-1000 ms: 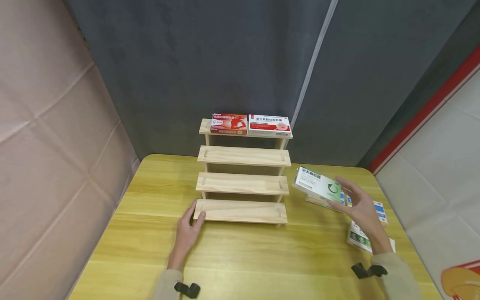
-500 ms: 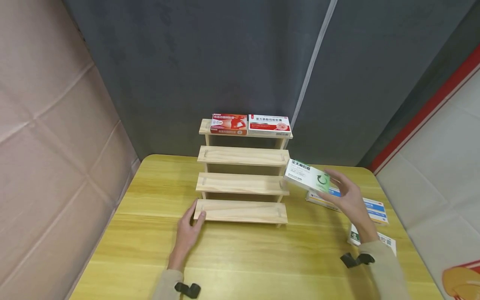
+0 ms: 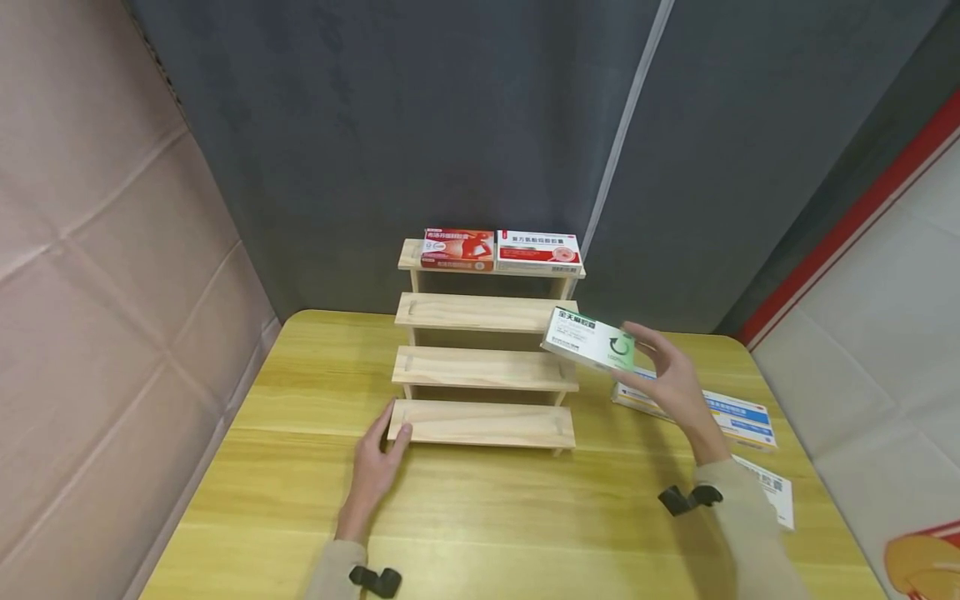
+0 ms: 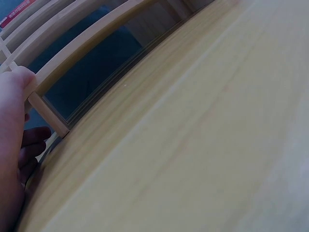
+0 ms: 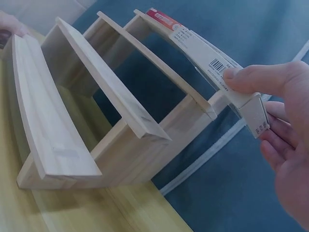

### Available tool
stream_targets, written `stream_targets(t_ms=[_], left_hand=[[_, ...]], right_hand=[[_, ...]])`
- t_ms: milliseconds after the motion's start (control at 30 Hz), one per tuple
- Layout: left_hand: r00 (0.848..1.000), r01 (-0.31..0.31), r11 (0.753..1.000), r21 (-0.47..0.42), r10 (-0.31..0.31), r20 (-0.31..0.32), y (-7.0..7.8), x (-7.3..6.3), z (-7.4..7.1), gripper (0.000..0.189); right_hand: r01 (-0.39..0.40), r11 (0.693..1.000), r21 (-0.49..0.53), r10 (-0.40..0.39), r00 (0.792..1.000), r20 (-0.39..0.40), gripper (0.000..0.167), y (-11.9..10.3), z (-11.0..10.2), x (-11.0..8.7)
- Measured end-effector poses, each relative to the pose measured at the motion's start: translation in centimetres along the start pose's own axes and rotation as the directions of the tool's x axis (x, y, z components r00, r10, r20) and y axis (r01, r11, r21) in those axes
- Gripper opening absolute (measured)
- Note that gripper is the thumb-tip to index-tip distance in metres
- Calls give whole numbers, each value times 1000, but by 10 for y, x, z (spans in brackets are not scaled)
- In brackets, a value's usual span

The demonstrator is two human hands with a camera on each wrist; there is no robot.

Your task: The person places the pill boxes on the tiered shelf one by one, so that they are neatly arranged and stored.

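Working at a yellow wood-grain table, with a four-step wooden rack standing towards its back edge. Gripping the rack by its front left corner with the left hand, thumb over the end of the lowest step, fingers round the side. Pinching a white-and-green box near its right end with the right hand, thumb at the near side, index finger at the far. Holding it tilted by the rack's right edge, near the second step from the top; cannot tell whether touching wood. Showing, side by side on the top step, a red box and a red-and-white box. Showing also, towards the table's right edge, blue-and-white boxes behind the right wrist and a white box partly hidden by the sleeve.
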State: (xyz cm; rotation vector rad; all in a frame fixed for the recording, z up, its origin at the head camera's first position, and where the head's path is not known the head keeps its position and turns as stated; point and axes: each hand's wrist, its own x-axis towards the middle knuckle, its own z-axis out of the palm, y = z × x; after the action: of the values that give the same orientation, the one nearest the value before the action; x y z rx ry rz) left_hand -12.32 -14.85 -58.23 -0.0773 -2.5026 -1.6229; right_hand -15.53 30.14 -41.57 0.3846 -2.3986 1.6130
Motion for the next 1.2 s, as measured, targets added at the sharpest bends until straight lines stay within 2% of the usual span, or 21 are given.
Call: stream_targets(t_ms=[433, 733, 1000, 1200], left_hand=[[1000, -6, 1000, -2, 6, -9, 0, 0, 1, 62], [1000, 9, 1000, 1, -9, -4, 1, 0, 1, 62], [1000, -1, 1000, -1, 1, -9, -1, 0, 1, 62], [1000, -9, 1000, -9, 9, -9, -4, 1, 1, 62]], right_hand=[[19, 1000, -25, -19, 1000, 19, 71, -7, 18, 19], [62, 997, -40, -61, 998, 33, 72, -11, 37, 34], [75, 993, -89, -68, 995, 74, 70, -47, 53, 40], [96, 992, -87, -87, 991, 99, 68, -57, 61, 49]])
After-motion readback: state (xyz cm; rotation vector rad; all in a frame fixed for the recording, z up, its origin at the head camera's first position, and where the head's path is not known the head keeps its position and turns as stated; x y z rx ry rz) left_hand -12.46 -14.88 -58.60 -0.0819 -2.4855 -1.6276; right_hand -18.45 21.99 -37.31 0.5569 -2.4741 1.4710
